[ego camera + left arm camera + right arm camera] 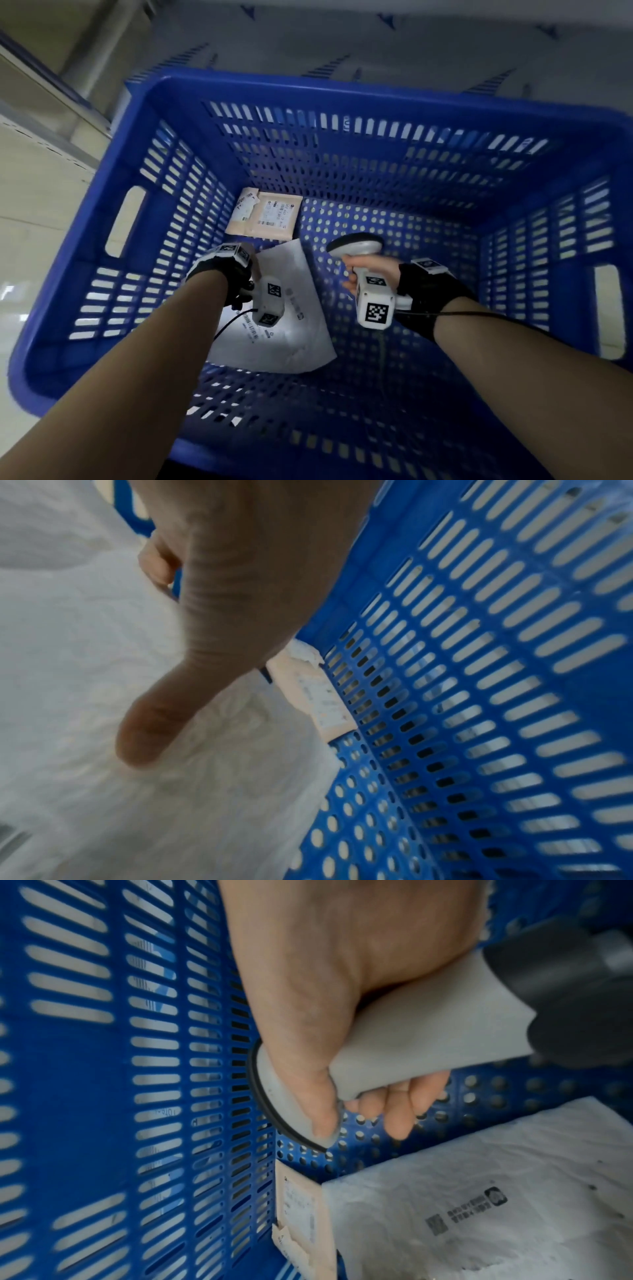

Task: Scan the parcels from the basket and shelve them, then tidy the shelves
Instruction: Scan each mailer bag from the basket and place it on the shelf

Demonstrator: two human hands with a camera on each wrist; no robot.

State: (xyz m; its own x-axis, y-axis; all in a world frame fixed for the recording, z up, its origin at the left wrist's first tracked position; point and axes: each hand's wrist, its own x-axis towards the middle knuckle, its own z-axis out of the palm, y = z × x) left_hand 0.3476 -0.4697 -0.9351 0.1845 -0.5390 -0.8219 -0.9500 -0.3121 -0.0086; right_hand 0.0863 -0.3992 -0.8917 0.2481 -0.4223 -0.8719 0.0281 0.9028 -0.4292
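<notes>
A blue slotted basket [342,89] holds two parcels. A beige parcel [270,216] with a white label lies flat in the far left corner of its floor. Closer to me is a white plastic mailer [294,335], its printed side up. My left hand [161,653] grips this mailer at its left edge, thumb [143,734] on top and fingers curled beneath. My right hand [363,270] is wrapped round the handle of a grey-white barcode scanner [356,245], held over the basket floor to the right of the mailer. The beige parcel [298,1213] touches the basket wall.
The basket stands on a pale tiled floor [41,240]. A cream shelf edge [30,89] runs along the upper left. Behind the basket lies white sheeting with blue print [342,41]. Cut-out handles [125,222] sit in the basket's side walls. A thin cable [479,313] trails along my right wrist.
</notes>
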